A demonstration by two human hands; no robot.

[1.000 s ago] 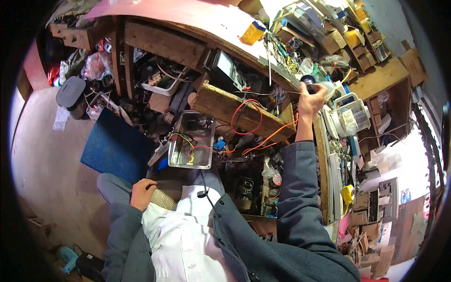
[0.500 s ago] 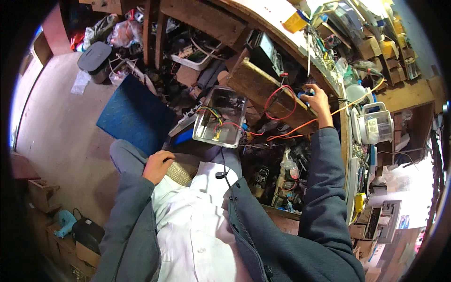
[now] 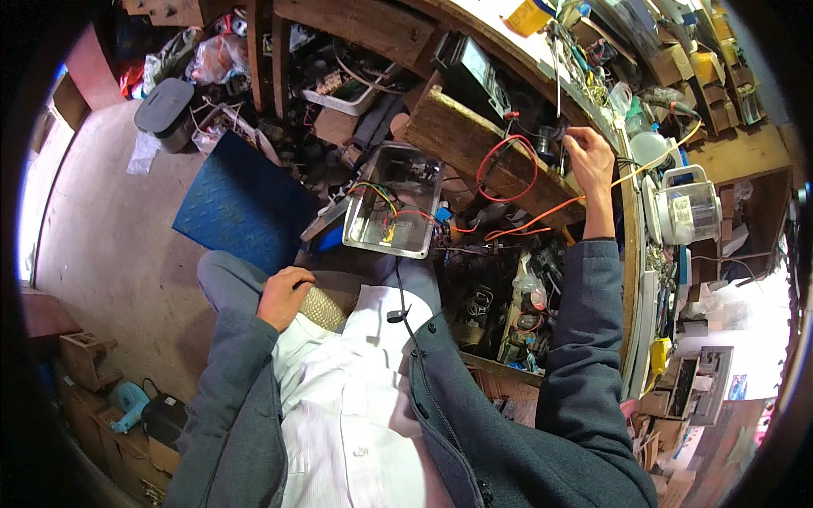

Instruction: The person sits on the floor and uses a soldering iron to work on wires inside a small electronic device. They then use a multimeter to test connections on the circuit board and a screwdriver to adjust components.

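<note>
My left hand (image 3: pixel 286 298) rests on my lap with its fingers loosely laid out and holds nothing. To the right, my right hand (image 3: pixel 590 161) is raised by the wooden bench edge, thumb and fingertips pinched together; anything between them is too small to make out. A small spool (image 3: pixel 546 149) sits just left of those fingers. A shiny open metal box (image 3: pixel 410 248) stands in front of my knees, with yellow, green and red wires (image 3: pixel 378 193) inside. From it, a red wire (image 3: pixel 461 229) runs out to the right. A looped red cable (image 3: pixel 535 173) hangs by a wooden plank (image 3: pixel 461 127).
A blue textured metal plate (image 3: pixel 241 199) leans left of the box. Loose parts and cables crowd the space under the bench. A clear plastic jug (image 3: pixel 690 212) stands on the right, with an orange cable (image 3: pixel 559 218) nearby. A grey bin (image 3: pixel 165 110) stands at the far left.
My right hand has lifted off the spool area and moved slightly right, its fingers coming together. The left hand stays on my lap. The view has shifted a little.
</note>
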